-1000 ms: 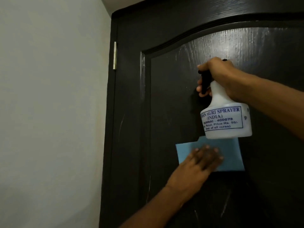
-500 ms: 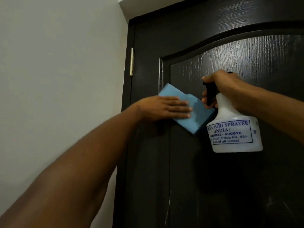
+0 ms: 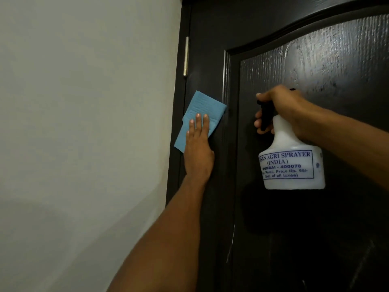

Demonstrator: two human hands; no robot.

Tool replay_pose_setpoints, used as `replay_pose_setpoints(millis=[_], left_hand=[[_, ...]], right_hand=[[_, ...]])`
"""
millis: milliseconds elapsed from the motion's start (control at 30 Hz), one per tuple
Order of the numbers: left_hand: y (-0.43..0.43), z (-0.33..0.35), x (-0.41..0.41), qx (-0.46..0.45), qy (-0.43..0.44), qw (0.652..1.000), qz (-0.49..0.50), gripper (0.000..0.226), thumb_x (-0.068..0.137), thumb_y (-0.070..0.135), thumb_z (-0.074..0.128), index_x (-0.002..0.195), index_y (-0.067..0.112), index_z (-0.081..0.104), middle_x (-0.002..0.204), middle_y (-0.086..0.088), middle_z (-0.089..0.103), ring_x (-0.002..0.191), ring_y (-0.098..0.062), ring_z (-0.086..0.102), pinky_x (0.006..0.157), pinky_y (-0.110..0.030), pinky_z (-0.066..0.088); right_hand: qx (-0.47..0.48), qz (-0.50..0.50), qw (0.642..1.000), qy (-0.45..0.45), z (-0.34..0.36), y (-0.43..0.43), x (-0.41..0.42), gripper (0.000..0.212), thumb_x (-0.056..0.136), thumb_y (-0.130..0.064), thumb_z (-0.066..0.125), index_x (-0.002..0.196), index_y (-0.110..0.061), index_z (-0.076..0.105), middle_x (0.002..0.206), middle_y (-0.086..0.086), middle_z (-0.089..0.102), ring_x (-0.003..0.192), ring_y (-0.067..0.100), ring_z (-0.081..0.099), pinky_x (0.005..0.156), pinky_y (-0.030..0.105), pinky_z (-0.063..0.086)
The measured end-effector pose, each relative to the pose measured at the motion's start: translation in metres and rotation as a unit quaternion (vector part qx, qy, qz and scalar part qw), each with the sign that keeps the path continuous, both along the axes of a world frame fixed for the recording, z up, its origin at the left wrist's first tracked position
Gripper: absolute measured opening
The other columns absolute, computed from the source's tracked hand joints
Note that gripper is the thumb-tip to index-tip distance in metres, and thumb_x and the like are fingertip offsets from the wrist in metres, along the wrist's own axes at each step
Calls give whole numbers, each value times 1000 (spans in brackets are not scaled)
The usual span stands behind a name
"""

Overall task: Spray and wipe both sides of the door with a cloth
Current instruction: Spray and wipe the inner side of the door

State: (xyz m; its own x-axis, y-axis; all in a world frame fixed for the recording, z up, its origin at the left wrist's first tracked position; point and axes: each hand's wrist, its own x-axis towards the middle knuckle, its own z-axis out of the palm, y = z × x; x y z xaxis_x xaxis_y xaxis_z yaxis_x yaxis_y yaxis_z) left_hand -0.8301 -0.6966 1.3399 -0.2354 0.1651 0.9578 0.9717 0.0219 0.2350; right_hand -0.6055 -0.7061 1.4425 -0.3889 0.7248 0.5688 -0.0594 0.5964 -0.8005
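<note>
The blue cloth (image 3: 199,107) is sliding left again: a second ago it was low on the middle panel, half a second ago at the panel's moulding, and now it is lying on the hinge-side edge of the door (image 3: 315,239), just below the brass hinge (image 3: 186,56). Its left corner is reaching over the seam towards the frame. The left grip (image 3: 197,152) is pressing it flat, fingers straight, nothing curled round it. The right grip (image 3: 282,110) is staying wrapped round the neck and black trigger of the white spray bottle (image 3: 292,165), which is hanging in front of the panel, apart from the cloth. The upper panel is glistening with streaks, so this face looks sprayed. I am judging the wipe to be working outward across this side, with the other side not in view.
</note>
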Motion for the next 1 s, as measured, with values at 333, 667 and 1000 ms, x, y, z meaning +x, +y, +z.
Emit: replay_pose_setpoints(millis=[333,667,1000], left_hand=[[-5,-191,36,-18,-230,973,1,109,82,-10,61,154,35,-6,162,17,-14,149,-8,-13,120,-42,27],[22,-110,130,181,-527,817,-145,75,91,7,50,154,36,20,159,-1,29,139,-29,40,112,-51,37],[85,-129,392,-99,-88,990,-51,94,95,16,52,150,9,-24,158,-13,-30,146,-29,-26,123,-44,-4]], right_hand=[[2,37,999,-27,-21,-13,0,28,101,-31,54,116,-8,61,80,8,66,50,18,67,37,20,47],[1,-2,1000,-27,-16,-4,83,20,101,-31,53,106,-13,61,84,7,67,61,19,68,39,22,51],[16,-104,994,-4,-16,24,251,14,97,-27,55,101,-16,62,87,10,67,62,25,68,39,22,48]])
